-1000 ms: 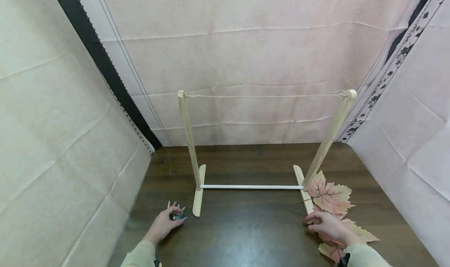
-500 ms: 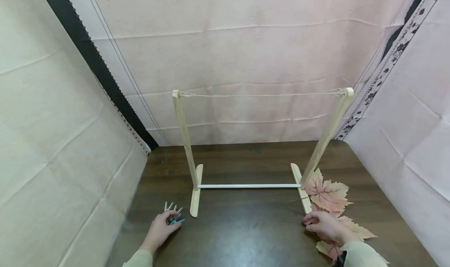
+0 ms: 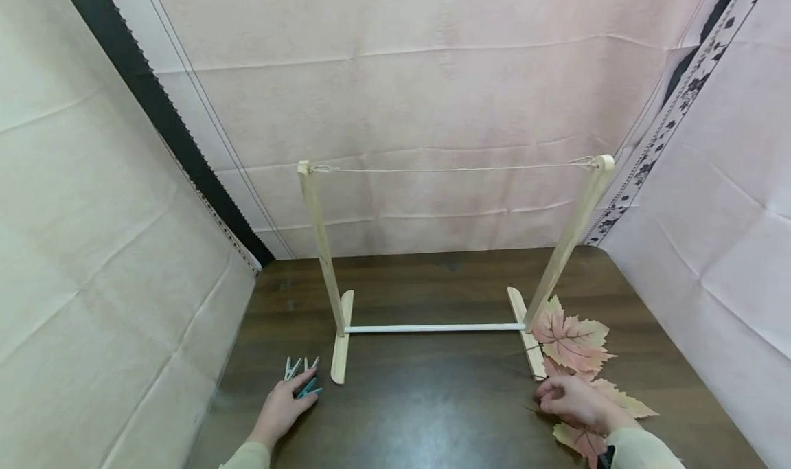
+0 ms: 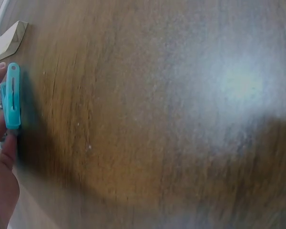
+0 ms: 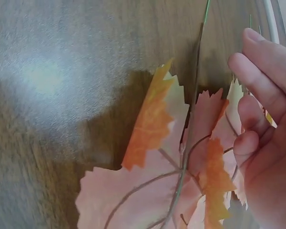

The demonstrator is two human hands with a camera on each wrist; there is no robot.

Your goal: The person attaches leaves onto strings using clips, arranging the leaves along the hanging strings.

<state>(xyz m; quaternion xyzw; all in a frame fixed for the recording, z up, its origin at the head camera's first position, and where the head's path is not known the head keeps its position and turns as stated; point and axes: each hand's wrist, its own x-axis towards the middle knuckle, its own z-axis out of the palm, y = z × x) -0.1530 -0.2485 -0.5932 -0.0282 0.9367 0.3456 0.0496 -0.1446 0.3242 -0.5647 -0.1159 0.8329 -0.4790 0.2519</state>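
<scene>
My left hand (image 3: 285, 407) is low at the left of the table, its thumb and fingers around a teal clothespin (image 4: 12, 98). White clothespins (image 3: 292, 369) poke out beyond the fingertips. On the right, my right hand (image 3: 575, 402) hovers over a group of artificial maple leaves (image 3: 577, 342), pink with yellow-green edges. Its thumb and forefinger meet in a pinch at a thin leaf stem, and the other fingers curl in. In the right wrist view, a leaf (image 5: 128, 195) with folded orange lobes lies beside that hand, its long stem (image 5: 196, 81) pointing away.
Between the hands stands a wooden rack: a left post (image 3: 323, 249), a right post (image 3: 568, 242), a white bottom rod (image 3: 432, 328) and a string (image 3: 451, 169) tied across the top. Pale cloth (image 3: 432, 98) hangs behind and at both sides of the brown table (image 3: 426, 414).
The left hand has closed in over the clothespins, with teal ones showing between thumb and forefinger. The right hand's fingertips have drawn together. The whole view has shifted slightly.
</scene>
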